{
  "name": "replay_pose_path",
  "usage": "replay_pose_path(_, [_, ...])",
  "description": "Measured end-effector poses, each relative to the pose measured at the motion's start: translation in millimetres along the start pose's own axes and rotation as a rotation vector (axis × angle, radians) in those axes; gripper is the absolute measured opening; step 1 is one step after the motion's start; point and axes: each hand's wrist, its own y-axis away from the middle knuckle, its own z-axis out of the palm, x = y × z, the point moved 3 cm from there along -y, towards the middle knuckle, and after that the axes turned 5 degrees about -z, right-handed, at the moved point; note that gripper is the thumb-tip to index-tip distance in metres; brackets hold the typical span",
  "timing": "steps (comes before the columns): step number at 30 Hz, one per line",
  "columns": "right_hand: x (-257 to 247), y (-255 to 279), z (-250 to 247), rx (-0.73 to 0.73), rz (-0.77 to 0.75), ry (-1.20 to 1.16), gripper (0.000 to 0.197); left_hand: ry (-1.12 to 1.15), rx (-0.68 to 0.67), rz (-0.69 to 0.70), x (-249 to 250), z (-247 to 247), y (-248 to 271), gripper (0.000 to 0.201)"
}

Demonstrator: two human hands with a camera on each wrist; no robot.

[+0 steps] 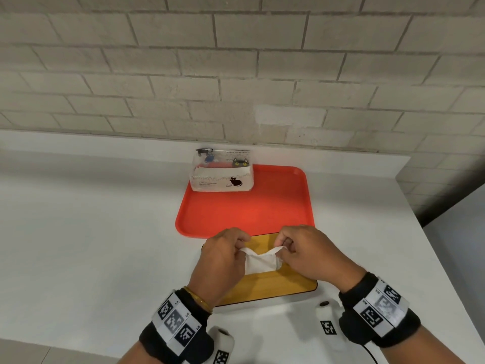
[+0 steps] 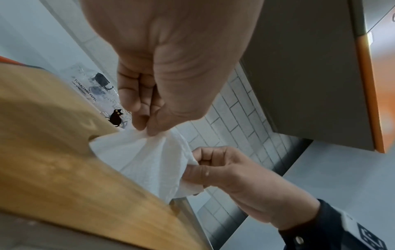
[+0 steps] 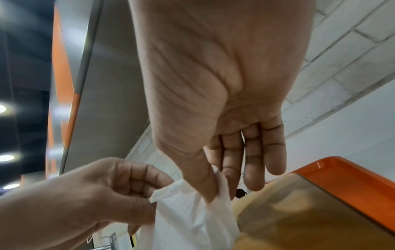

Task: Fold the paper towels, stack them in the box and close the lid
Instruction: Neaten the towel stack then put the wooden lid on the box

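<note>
- A person's left hand (image 1: 221,254) and right hand (image 1: 301,249) each pinch an upper corner of a white paper towel (image 1: 261,262) that stands up through the slot in the wooden lid (image 1: 275,285) of a white box (image 1: 262,303) on the desk (image 1: 91,232).
- Thumb and fingers of both hands are clamped on the towel; the wrist views show the sheet stretched between the two grips and rising from the slot.
- The lid lies flat on the box, so the closing step appears done, with this sheet drawn through the opening.
- The relation that counts: the towel's free edge runs left to right between the hands, directly above the slot, with each hand about equally near its own corner.
- Beyond the box, a red tray (image 1: 275,206) carries an opened plastic pack of towels (image 1: 221,170) printed with black cats, well apart from the hands.
</note>
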Motion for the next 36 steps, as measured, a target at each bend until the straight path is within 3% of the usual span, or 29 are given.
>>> replay_pose_path(2, [2.4,0.9,3.0,-0.021,-0.012,-0.015,0.003,-0.038,-0.003,0.004,-0.3,-0.7,2.2,0.031])
replay_pose_path(6, [7.6,1.8,5.4,-0.038,-0.016,-0.02,0.011,-0.245,-0.089,-0.024,-10.1,-2.0,6.7,0.02])
replay_pose_path(10, [8.5,0.1,-4.7,-0.013,-0.021,-0.053,0.014,-0.152,-0.041,-0.048,-15.3,-15.1,-2.0,0.031])
replay_pose_path(12, [10.0,-0.3,-8.0,-0.018,-0.021,-0.089,0.009,-0.112,-0.004,-0.041,-16.4,-21.6,-3.7,0.026])
replay_pose_path(16, [10.2,2.0,-3.1,-0.11,-0.016,-0.113,0.027,-0.211,-0.078,-0.035,-23.1,-17.3,2.4,0.014])
replay_pose_path(20, [10.5,-1.2,-6.9,-0.051,-0.015,-0.214,0.01,-0.166,-0.048,-0.064,-26.3,-27.7,-2.1,0.003])
replay_pose_path(22, [14.4,-1.8,-12.8,-0.034,0.006,-0.238,0.003,-0.099,-0.055,-0.118,-31.3,-37.0,-3.3,0.012])
replay_pose_path(26, [27.5,0.0,-13.1,0.015,0.07,-0.312,0.011,0.017,-0.095,-0.233,-46.3,-47.0,-0.2,0.013])
replay_pose_path(28, [33.3,3.1,-13.6,0.11,0.136,-0.357,0.021,0.068,-0.071,-0.315,-59.8,-51.7,3.6,0.031])
replay_pose_path(31, [40.9,17.0,-16.3,0.216,0.265,-0.404,0.048,0.188,-0.121,-0.461,-82.8,-51.1,18.1,0.078])
replay_pose_path(34, [49.4,35.5,-1.5,0.107,0.392,-0.518,0.056,0.389,-0.319,-0.518,-99.1,-37.3,40.6,0.113])
replay_pose_path(36, [48.7,47.6,15.4,-0.04,0.44,-0.674,0.058,0.431,-0.468,-0.481,-96.0,-25.2,51.1,0.108])
